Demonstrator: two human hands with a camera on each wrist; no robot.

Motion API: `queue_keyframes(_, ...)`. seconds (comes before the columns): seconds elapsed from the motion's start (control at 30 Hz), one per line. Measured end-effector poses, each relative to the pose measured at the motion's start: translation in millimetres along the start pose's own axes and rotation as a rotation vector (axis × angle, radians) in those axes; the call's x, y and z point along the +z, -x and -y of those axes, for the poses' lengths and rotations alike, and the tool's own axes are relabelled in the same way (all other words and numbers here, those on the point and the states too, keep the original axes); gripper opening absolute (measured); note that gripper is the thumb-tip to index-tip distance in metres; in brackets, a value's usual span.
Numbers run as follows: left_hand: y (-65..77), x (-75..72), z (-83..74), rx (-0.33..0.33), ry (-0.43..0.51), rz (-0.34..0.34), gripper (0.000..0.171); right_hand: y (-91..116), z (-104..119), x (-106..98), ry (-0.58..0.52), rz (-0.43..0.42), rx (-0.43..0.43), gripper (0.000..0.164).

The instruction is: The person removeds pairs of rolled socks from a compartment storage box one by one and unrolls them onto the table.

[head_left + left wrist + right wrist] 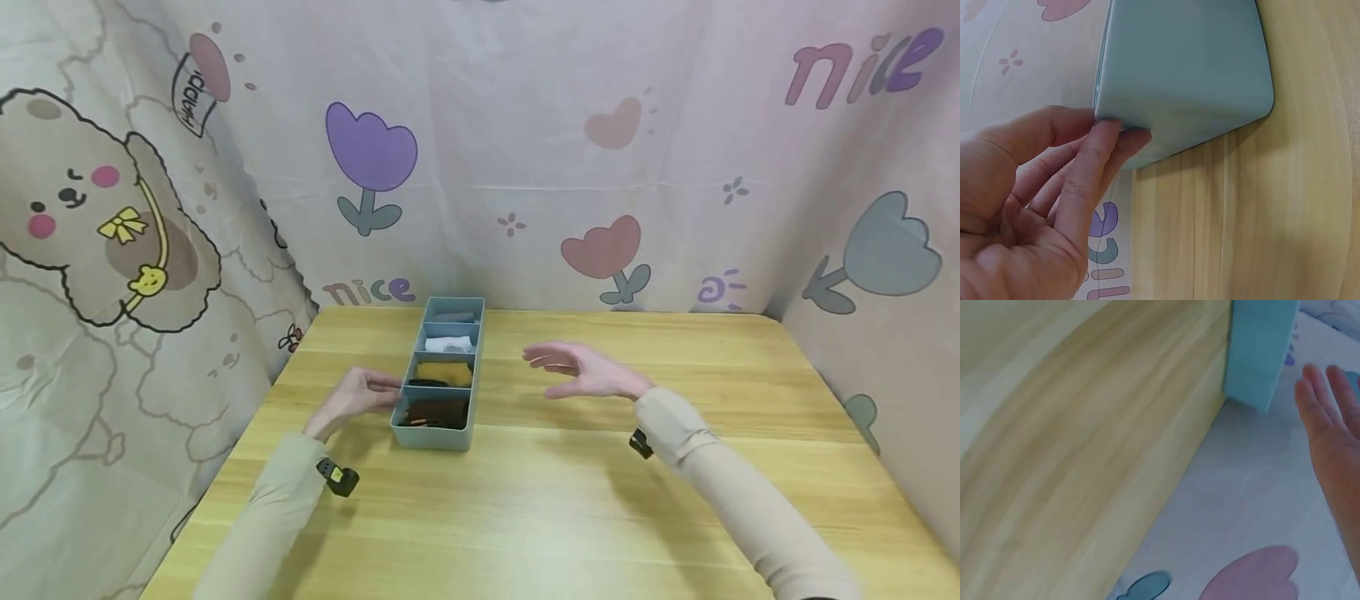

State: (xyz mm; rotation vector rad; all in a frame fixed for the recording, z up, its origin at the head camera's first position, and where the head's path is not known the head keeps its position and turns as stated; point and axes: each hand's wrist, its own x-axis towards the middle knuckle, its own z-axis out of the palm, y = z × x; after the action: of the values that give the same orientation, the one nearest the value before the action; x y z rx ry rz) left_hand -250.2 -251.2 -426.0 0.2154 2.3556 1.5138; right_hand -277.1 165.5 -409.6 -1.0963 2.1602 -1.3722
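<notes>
A long light-blue storage box (433,438) with several compartments stands on the table, left of the middle. Its front compartment holds a dark brown folded item (438,413); behind it lie a mustard-yellow one (450,372), a white one (448,343) and a grey-blue one (453,317). My left hand (352,402) is at the box's left side and pinches the rim, fingertips (1138,136) against the outer wall and the thumb at the edge. To the right of the box, my right hand (588,372) hovers over the table with fingers spread and holds nothing.
The wooden table (570,517) runs back to a printed cloth (495,150) hanging behind it. More of this cloth hangs along the left and right sides. The back end of the box stands close to the rear cloth.
</notes>
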Motion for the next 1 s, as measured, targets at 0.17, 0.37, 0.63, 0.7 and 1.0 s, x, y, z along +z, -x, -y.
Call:
queue_keyframes(0.17,-0.2,0.9,1.8,0.010,0.021,0.030,0.039,-27.4,9.7,10.0,-0.033,0.098,-0.033,0.070)
queue_keyframes(0.37,3.6,0.9,2.3,-0.011,0.036,0.049,0.041,-63.7,17.7,30.4,-0.091,0.246,-0.040,0.069)
queue_keyframes(0.63,3.0,-0.7,-0.6,-0.048,0.084,0.066,0.046,-104.2,29.6,52.6,-0.066,0.373,0.035,0.070)
queue_keyframes(0.7,3.5,-0.8,-1.4,-0.051,0.087,0.071,0.046,-111.4,30.6,57.2,-0.054,0.391,0.057,0.070)
queue_keyframes(1.0,4.1,-1.0,-3.0,-0.055,0.085,0.079,0.044,-134.2,30.2,77.1,-0.067,0.532,0.132,0.073)
